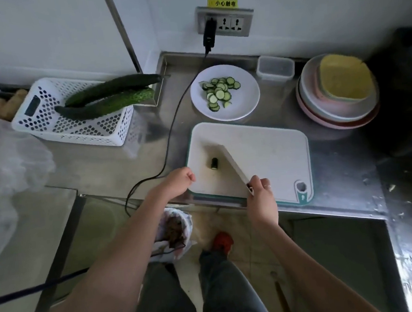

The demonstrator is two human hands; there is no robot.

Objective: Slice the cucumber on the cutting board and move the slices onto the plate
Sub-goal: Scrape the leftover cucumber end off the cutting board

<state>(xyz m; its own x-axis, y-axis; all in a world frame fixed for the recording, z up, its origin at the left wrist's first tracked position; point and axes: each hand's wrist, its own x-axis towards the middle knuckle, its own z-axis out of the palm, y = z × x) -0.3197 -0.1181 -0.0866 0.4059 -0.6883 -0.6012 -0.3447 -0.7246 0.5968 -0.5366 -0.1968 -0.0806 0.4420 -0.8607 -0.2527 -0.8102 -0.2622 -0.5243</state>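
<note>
A white cutting board [268, 156] with a teal rim lies at the counter's front edge. On its left part stands a small dark cucumber end piece [214, 163]. A wide cleaver blade [232, 163] rests on the board beside that piece, and my right hand [261, 195] grips its handle at the board's near edge. My left hand [180, 180] is curled at the board's near left corner and holds nothing. Behind the board, a white plate [245, 104] carries several cucumber slices [220, 92].
A white perforated basket [76, 126] at the left holds two whole cucumbers [108, 97]. A black cable [171, 131] runs from the wall socket across the counter. A clear container [275, 68] and stacked bowls [337, 98] stand at the right. A bag of scraps [173, 231] sits below.
</note>
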